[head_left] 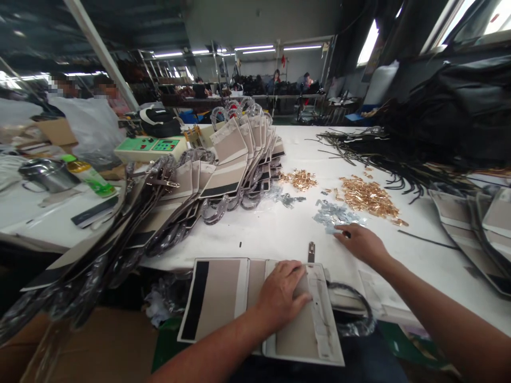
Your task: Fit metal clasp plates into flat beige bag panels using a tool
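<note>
Pressing my left grip (pixel 281 295) flat on the bag (pixel 223 298), I touch silver bits (pixel 333 213) with my open right grip (pixel 359 242); a bump could mix them into the gold bits (pixel 369 198).

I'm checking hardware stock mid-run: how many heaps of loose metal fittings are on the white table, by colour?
Gold heaps: 2
Silver heaps: 2
Total: 4
</note>
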The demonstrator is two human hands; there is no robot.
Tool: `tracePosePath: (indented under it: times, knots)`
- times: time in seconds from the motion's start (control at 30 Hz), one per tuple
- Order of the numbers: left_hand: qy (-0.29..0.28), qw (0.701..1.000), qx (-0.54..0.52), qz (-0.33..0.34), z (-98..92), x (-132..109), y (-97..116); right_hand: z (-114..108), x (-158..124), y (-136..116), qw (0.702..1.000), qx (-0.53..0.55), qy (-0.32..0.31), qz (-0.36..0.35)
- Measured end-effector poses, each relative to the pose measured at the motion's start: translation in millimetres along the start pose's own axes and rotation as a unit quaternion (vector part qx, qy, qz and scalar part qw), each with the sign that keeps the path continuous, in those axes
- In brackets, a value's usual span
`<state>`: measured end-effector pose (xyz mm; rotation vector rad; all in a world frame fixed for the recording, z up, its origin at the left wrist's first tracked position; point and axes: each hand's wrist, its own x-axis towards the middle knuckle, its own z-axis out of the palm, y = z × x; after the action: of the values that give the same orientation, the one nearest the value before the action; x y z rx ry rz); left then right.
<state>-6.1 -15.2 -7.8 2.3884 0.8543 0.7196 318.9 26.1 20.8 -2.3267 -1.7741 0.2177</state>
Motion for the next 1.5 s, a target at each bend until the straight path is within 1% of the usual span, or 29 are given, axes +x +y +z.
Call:
tracePosePath:
  times: [0.1,0.2,0.37,0.53,0.6,0.73,1.03,1.13,1.23,1.27,1.33,1.43,1.5]
  knots:
    - [0.001,1.000,-0.001,0.004,-2.2,-1,2,7,14,-4,1.000,-0.009,-0.011,-0.007]
    - [-0.011,1.000,0.013,0.015,-2.0,-1,2,12,17,-6,1.000,-0.014,-0.016,-0.009]
    - [-0.031,0.999,0.020,0.024,-4.3,1,0,10,18,-7,0.999,-0.021,-0.025,-0.008]
    - [-0.067,0.996,0.018,0.051,-11.7,5,-5,8,23,-9,0.999,-0.036,-0.034,-0.004]
    - [-0.073,0.995,0.021,0.059,-12.9,5,-7,8,25,-9,0.999,-0.039,-0.037,0.005]
    - [-0.058,0.996,0.025,0.058,-11.4,4,-6,8,28,-10,0.998,-0.035,-0.041,0.025]
    - [-0.036,0.997,0.025,0.056,-7.8,3,-4,5,23,-17,0.999,-0.015,-0.032,0.041]
    - [-0.029,0.998,0.026,0.051,-7.5,2,-3,1,17,-23,0.999,0.004,-0.035,0.031]
    - [-0.027,0.998,0.027,0.053,-8.1,1,-3,-7,2,-31,0.998,0.037,-0.046,0.000]
    - [-0.027,0.998,0.027,0.055,-8.4,1,-2,-11,-5,-34,0.997,0.056,-0.058,-0.013]
    - [-0.027,0.998,0.029,0.057,-8.6,2,-2,-20,-24,-42,0.986,0.120,-0.109,-0.033]
    - [-0.016,0.998,0.028,0.056,-7.0,2,-3,-30,-52,-58,0.947,0.219,-0.223,-0.077]
    - [-0.004,0.998,0.021,0.051,-4.7,2,-4,-32,-65,-70,0.926,0.243,-0.260,-0.125]
